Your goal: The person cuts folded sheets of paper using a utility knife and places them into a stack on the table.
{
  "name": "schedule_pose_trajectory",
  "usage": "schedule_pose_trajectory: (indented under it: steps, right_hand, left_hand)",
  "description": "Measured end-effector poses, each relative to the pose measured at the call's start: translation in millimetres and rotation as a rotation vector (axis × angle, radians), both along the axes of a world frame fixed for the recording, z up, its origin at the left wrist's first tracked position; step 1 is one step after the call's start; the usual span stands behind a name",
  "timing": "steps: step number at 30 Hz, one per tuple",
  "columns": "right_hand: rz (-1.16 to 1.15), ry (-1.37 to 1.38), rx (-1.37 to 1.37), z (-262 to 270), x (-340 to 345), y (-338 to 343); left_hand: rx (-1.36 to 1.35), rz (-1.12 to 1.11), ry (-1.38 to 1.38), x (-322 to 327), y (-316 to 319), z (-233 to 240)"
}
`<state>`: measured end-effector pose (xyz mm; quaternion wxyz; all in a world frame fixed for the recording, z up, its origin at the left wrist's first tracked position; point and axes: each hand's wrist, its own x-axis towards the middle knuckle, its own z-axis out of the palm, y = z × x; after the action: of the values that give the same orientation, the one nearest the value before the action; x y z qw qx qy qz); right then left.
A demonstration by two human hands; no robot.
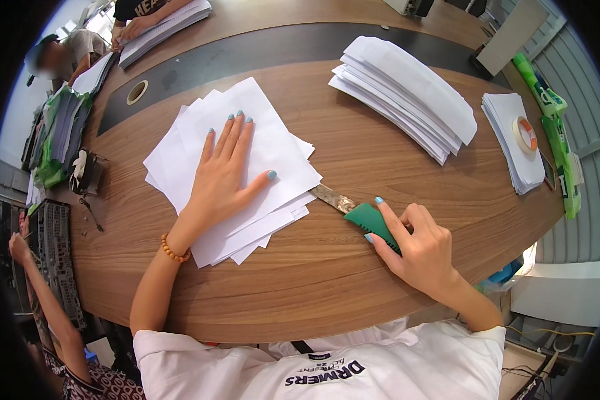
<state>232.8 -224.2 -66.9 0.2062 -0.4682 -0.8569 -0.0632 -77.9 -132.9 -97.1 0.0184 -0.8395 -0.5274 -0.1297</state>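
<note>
My left hand (225, 160) lies flat on a skewed pile of white paper sheets (270, 135), thumb spread away from the fingers. An orange bead bracelet (174, 250) circles that wrist. In my right hand (422, 247) is the green handle of a knife (367, 220), gripped near the table surface. Its stained, worn metal blade (334, 198) points left and runs in at the right corner of the pile. The blade's far end is hidden by the paper, so I cannot tell between which sheets it lies.
Bent paper stacks (405, 90) stand at the back right. Beyond them, a tape roll (524, 135) rests on smaller paper (510, 150), near green packages (560, 155). Another tape roll (137, 92) lies back left. People work at the far left; a keyboard (52, 260) is beside the table.
</note>
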Motion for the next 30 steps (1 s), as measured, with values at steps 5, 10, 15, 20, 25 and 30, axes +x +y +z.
schedule_pose_trajectory:
  steps: [5,10,15,20,25,30]
  right_hand:
    - [0.029,0.024,0.005,1.0,-2.7,7.5]
    - [0.028,0.015,0.007,-2.6,2.2,10.8]
    - [0.044,0.017,0.014,-1.4,2.2,14.5]
    - [0.048,0.031,0.023,-2.4,-4.2,23.0]
    - [0.046,0.006,0.024,-1.6,-0.4,26.3]
    - [0.063,0.009,0.03,-2.2,2.8,29.1]
  left_hand:
    - [0.0,-0.007,-0.003,-0.9,0.3,1.9]
    - [-0.004,-0.006,-0.013,-2.0,-0.2,1.8]
    - [0.009,0.006,0.013,-0.9,-0.9,1.1]
    - [0.016,0.012,0.026,-1.2,-0.5,-1.1]
    - [0.016,0.009,0.012,-3.3,-0.7,-1.0]
    - [0.004,0.014,0.031,-2.7,-1.3,-1.6]
